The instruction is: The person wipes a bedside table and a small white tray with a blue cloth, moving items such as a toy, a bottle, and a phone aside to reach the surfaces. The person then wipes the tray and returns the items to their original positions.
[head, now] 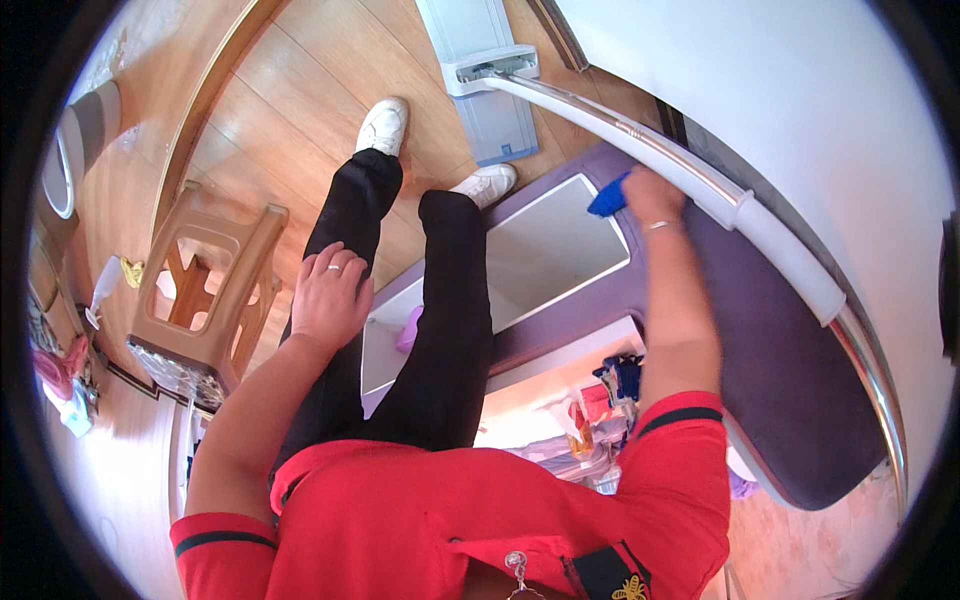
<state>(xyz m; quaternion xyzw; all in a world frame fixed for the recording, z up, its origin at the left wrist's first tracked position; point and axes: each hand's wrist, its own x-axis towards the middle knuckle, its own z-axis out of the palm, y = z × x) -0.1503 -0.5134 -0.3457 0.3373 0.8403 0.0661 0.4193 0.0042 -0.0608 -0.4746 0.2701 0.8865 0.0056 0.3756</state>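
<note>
My right hand (654,196) grips a blue cloth (609,196) at the upper edge of a purple padded piece of furniture (780,375), beside its rectangular white-rimmed opening (559,247). Part of the cloth sticks out to the left of my fingers. Over my thigh in black trousers is my left hand (330,296), with a ring on one finger, nothing seen in it and its fingers slightly spread. A purple object (409,330) lies in a second white recess, partly hidden by my leg.
A flat mop head (495,124) rests on the wood floor, its metal pole (622,131) slanting past my right hand along the white wall. A brown plastic stool (202,292) lies on its side at the left. Assorted items (592,420) sit near my right elbow.
</note>
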